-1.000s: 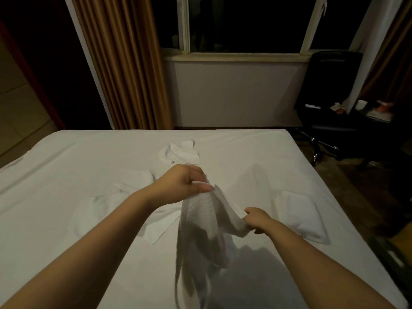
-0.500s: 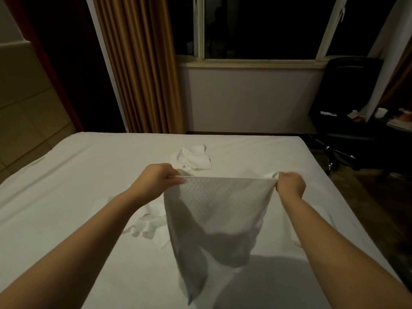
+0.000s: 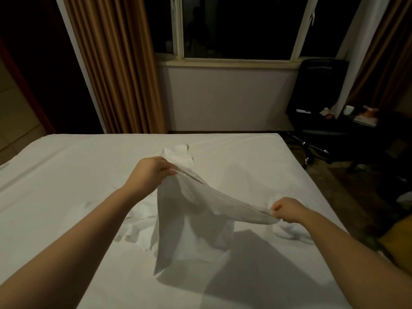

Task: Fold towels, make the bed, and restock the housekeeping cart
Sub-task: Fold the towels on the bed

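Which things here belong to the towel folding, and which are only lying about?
For the job: held towel, pinched by left hand and right hand; far towel; loose towels; bed.
Lying about: office chair; white cup; curtain.

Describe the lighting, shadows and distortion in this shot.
Head view: dim, warm light; the held towel casts a hard dark shadow on the bed toward the camera; the window is black; the chair sinks into gloom; the wide lens tilts the curtain and window frame.
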Motion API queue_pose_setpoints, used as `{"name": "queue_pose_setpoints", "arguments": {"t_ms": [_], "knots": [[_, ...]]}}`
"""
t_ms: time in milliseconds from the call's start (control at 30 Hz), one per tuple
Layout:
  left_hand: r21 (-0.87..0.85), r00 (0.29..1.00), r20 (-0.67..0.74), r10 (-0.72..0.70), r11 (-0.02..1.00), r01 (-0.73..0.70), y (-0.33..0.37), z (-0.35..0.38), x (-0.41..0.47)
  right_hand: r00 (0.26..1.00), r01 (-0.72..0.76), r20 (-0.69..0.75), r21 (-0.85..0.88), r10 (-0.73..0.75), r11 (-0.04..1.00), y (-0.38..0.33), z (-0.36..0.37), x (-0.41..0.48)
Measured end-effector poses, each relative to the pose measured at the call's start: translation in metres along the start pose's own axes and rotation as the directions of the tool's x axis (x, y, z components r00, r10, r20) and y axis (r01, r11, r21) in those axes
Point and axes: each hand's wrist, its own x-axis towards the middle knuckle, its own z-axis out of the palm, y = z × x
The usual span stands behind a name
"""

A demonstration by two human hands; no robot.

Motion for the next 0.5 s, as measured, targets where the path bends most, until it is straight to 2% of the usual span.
{"name": "queue_pose_setpoints", "arguments": {"t_ms": [67, 133, 233, 367, 433, 500], "knots": [[-0.035, 0.998, -0.013, -0.068, 0.997, 0.068, 0.001, 0.001, 0.001, 0.999, -0.004, -0.05, 0.164, 0.012, 0.986, 0.009, 0.012, 0.0], [-0.075, 0.989, -0.028, -0.145, 0.987, 0.142, -0.002, -0.001, 0.003, 0.984, 0.029, -0.173, 0.356, 0.035, 0.934, 0.013, 0.015, -0.001], [-0.122, 0.979, -0.012, -0.202, 0.972, 0.2, -0.009, -0.006, 0.004, 0.903, 0.219, -0.429, 0.52, 0.031, 0.826, 0.008, 0.0, -0.013], [-0.185, 0.963, -0.043, -0.267, 0.949, 0.255, -0.018, -0.018, 0.006, 0.835, 0.414, -0.532, 0.439, -0.14, 0.797, -0.006, -0.036, -0.036], [-0.239, 0.958, -0.062, -0.28, 0.936, 0.258, -0.018, -0.026, 0.01, 0.796, 0.474, -0.558, 0.334, -0.234, 0.814, -0.013, -0.053, -0.051], [-0.289, 0.956, -0.074, -0.283, 0.924, 0.251, -0.016, -0.033, 0.015, 0.751, 0.494, -0.573, 0.157, -0.329, 0.855, -0.017, -0.068, -0.065]]}}
